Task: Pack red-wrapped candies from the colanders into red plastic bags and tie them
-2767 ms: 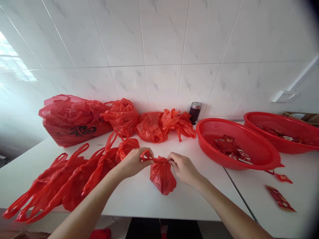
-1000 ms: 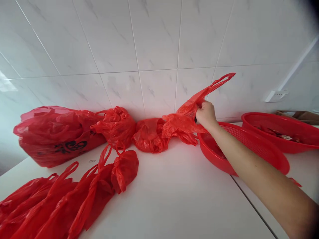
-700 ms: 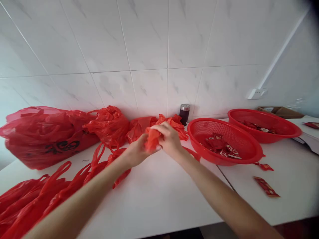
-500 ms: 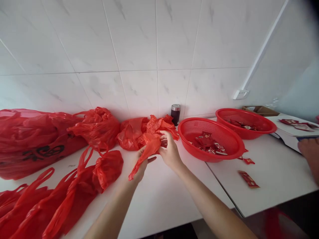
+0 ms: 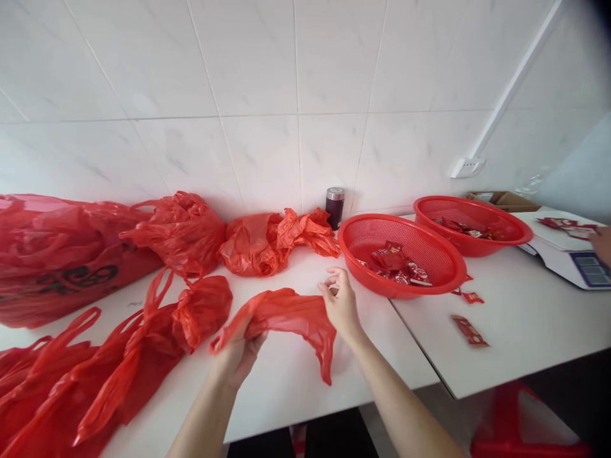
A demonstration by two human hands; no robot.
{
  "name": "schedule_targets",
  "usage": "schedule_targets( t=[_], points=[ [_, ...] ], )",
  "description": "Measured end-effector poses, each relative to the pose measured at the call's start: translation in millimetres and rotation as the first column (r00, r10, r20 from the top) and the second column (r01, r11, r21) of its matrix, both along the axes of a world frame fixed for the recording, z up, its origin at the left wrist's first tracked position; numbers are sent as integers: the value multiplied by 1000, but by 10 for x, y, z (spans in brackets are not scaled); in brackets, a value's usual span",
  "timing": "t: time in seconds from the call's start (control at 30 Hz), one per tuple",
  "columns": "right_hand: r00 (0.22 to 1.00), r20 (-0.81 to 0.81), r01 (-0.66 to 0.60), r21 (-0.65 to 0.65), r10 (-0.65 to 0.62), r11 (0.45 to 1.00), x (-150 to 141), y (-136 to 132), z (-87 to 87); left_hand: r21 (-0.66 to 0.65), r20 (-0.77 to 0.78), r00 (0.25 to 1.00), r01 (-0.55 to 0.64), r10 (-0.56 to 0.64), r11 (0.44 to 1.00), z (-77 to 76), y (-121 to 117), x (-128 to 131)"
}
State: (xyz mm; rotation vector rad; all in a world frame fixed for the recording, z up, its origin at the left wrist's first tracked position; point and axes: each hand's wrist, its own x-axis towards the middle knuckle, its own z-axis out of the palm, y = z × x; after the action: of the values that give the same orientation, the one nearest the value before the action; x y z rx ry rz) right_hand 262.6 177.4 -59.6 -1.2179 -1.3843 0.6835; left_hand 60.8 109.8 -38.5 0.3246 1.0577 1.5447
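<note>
A thin red plastic bag (image 5: 286, 312) is stretched sideways above the white table, one end drooping at the right. My left hand (image 5: 241, 359) grips its left part from beneath, with the fingers partly hidden behind the film. At the bag's right edge my right hand (image 5: 342, 308) has its fingers curled in and the thumb close to the index finger, apparently holding that edge. Left of my hands lies a knotted red bag (image 5: 210, 312), and behind them sits a crumpled red bag (image 5: 255, 245).
Two red mesh baskets (image 5: 405, 226) with small red packets stand at the right. A dark flask (image 5: 335, 207) is by the wall. Loose packets (image 5: 470, 331) lie near a scale (image 5: 568, 254), by another person's hand (image 5: 602, 245). Filled red bags (image 5: 71, 254) crowd the left.
The bag was bunched between my close hands; now it is spread out lower down. My left hand moved left and down, my right hand slightly right. The other person's hand moved up beside the scale.
</note>
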Motion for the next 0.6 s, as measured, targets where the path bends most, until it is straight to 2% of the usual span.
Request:
schedule_targets(
  t=[0.1,0.2,0.27,0.33,0.4,0.43,0.5,0.6],
  points=[
    [990,128,54,47,-60,997,162,77,26,-67,12,996,-86,87,994,-17,-47,-121],
    [975,209,44,162,-78,986,87,-113,189,-98,-2,993,-120,121,988,-55,-63,-96],
    [941,331,-31,285,-68,958,-77,-343,310,-94,-29,994,-110,108,989,-81,-73,-5],
    [854,519,-179,319,-13,931,-247,-538,361,-72,-61,996,-65,61,995,-85,-107,106],
    [711,701,-273,210,50,939,-330,-606,317,-50,-98,995,15,-20,999,-54,-180,173],
    [632,771,-266,126,74,956,-317,-584,270,-47,-118,990,70,-75,996,-24,-229,170],
    [490,859,-164,-77,149,983,-178,-454,176,-64,-172,968,176,-185,982,53,-333,58],
    [386,879,-27,-292,279,956,184,-215,153,-116,-318,917,215,-241,970,168,-443,-317]
  ],
)
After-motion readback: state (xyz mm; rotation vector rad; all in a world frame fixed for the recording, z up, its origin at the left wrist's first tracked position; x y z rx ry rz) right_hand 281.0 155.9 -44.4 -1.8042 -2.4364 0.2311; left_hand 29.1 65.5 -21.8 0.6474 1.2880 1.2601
